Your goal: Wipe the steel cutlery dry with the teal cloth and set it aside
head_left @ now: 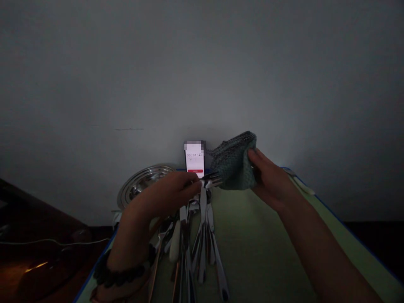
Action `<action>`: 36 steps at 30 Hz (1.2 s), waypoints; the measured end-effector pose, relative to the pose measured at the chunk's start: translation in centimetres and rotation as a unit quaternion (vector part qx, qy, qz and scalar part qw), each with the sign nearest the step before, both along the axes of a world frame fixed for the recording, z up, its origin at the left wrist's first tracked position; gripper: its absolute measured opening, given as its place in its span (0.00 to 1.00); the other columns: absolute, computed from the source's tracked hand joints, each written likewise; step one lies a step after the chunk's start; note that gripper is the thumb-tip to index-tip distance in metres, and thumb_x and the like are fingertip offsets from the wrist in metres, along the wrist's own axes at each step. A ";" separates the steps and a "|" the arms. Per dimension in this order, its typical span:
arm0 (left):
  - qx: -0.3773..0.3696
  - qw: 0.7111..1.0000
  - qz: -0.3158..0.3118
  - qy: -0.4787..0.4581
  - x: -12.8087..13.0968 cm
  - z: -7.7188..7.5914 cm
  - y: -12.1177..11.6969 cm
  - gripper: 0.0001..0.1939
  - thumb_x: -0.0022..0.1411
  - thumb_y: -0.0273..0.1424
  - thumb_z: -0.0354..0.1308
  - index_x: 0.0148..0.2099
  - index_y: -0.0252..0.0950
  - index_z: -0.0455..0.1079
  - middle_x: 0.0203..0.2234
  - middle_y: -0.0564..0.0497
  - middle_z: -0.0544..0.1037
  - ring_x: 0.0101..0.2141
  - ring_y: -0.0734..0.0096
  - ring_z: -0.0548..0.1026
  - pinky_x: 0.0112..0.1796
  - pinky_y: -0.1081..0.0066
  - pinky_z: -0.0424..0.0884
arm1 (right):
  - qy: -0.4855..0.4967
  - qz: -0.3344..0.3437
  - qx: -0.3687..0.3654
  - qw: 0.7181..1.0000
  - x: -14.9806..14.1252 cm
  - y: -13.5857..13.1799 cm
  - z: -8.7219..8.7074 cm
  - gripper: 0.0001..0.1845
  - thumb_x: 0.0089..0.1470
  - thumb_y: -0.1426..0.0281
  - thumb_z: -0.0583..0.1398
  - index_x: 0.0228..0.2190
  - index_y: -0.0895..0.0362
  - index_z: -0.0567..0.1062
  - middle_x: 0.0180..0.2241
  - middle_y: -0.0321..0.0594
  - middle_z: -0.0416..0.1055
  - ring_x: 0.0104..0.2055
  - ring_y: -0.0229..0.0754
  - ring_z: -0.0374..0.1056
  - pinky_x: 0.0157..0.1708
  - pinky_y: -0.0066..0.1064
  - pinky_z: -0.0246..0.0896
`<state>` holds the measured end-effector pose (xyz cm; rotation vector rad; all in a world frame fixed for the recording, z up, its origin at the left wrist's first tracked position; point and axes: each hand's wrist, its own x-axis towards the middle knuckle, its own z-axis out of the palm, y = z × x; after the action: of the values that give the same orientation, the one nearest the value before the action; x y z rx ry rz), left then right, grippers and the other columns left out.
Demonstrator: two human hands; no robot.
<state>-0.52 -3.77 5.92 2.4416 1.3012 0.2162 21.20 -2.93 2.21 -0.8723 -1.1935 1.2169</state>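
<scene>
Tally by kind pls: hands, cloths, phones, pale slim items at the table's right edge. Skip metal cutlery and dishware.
Hands (left hand, right hand): 2
Cloth: 1
Phone: 1
Pale slim item: 1
Total: 5
Left uncounted: cutlery pile, too overlapped and dim for a firm number.

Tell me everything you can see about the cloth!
The cloth is dull grey-green and looks soft and woven, with a darker, mesh-like patterned side and a plainer, greener side. It's bunched and folded, held up above the green tabletop by the right hand. Its lower left edge meets the prongs of a fork in the left hand. I can't tell if it's damp.
</scene>
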 end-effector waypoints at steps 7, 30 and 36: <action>0.017 0.999 0.028 0.003 -0.5 0.5 -0.3 0.18 0.63 0.39 0.42 0.28 0.34 0.64 0.19 0.55 0.65 0.21 0.76 0.62 0.22 0.75 0.53 | 0.166 0.106 -0.153 0.968 -0.1 0.4 -0.1 0.25 0.52 0.50 0.48 0.36 0.57 0.71 0.39 0.49 0.73 0.46 0.51 0.67 0.41 0.42 0.63; 0.046 0.999 -0.002 0.013 -1.1 0.8 -0.8 0.16 0.64 0.36 0.43 0.32 0.35 0.68 0.22 0.53 0.71 0.24 0.74 0.67 0.26 0.73 0.56 | -0.237 0.099 0.086 0.963 -2.9 -2.4 0.5 0.20 0.61 0.59 0.45 0.44 0.49 0.72 0.43 0.35 0.72 0.44 0.40 0.67 0.47 0.33 0.59; 0.042 0.999 -0.015 0.013 -0.6 1.0 -1.0 0.15 0.64 0.36 0.45 0.34 0.35 0.70 0.24 0.53 0.73 0.24 0.74 0.68 0.26 0.73 0.56 | -0.216 0.149 0.056 0.963 -2.6 -1.8 -0.1 0.17 0.55 0.67 0.56 0.48 0.52 0.69 0.41 0.38 0.74 0.41 0.40 0.70 0.40 0.33 0.63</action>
<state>-1.12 -4.73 6.87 2.5406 1.2915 0.2361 18.58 -4.72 2.11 -0.9247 -1.7808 1.2136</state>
